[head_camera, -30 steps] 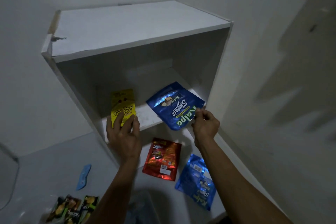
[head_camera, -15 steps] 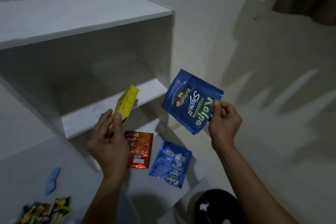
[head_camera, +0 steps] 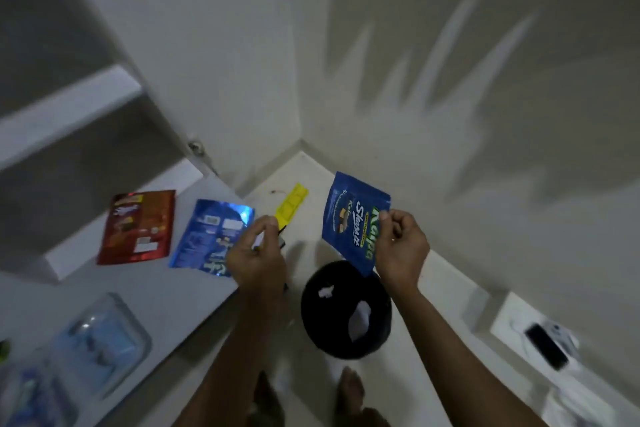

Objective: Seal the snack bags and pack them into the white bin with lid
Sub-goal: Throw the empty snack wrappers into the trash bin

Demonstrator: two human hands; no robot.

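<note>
My right hand (head_camera: 398, 246) pinches a blue snack bag (head_camera: 351, 218) by its edge and holds it up over a black round bin (head_camera: 346, 312) on the floor. In my left hand (head_camera: 258, 253) is a yellow snack bag (head_camera: 291, 206), seen nearly edge-on and tilted away from me. A red snack bag (head_camera: 136, 227) and a shiny blue snack bag (head_camera: 213, 237) lie flat on the white table (head_camera: 173, 298), left of my left hand. A clear lidded container (head_camera: 100, 340) sits at the table's near left; the white bin cannot be told apart.
A white shelf unit (head_camera: 65, 114) stands on the table at the left. The room corner is straight ahead. My bare feet (head_camera: 349, 392) stand beside the black bin. A dark phone (head_camera: 545, 345) lies on a low white surface at the right.
The view has swung right and down, away from the shelf. Both hands carried their bags off the shelf and now hold them over the floor near the black bin.
</note>
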